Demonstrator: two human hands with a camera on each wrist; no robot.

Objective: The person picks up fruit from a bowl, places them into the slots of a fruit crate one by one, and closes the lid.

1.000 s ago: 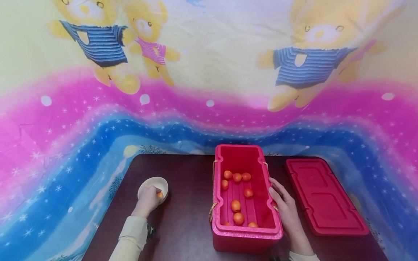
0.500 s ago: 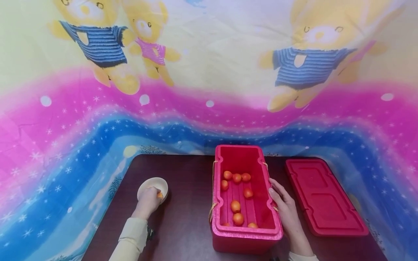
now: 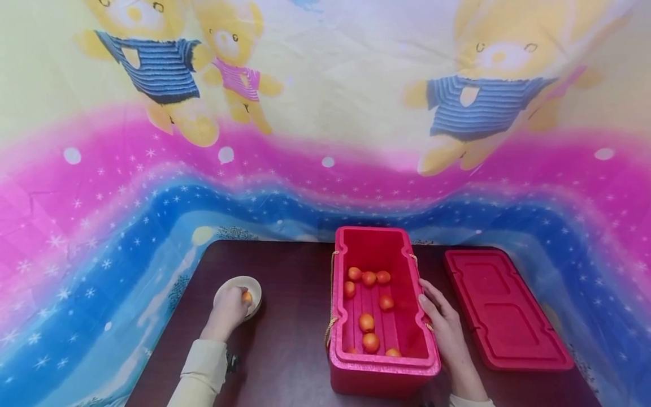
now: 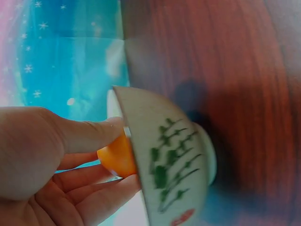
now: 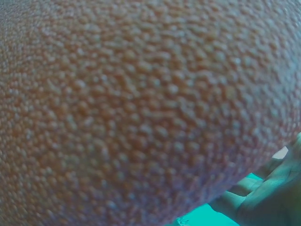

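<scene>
At the left of the head view, my left hand pinches a small orange fruit at a white bowl. The left wrist view shows thumb and fingers around this fruit at the rim, and green leaf painting on the bowl's side. A red foam box stands at mid-table, with several orange fruits on its floor. Against its right outer wall lies my right hand, fingers extended near the rim. The box's grainy wall fills most of the right wrist view.
A red lid lies flat on the dark wooden table, right of the box. Gold cord handles hang at the box's sides. Behind the table hangs a cloth printed with bears.
My left hand has risen slightly from inside the bowl, and more of the pinched fruit shows. The right hand and the box stay in place.
</scene>
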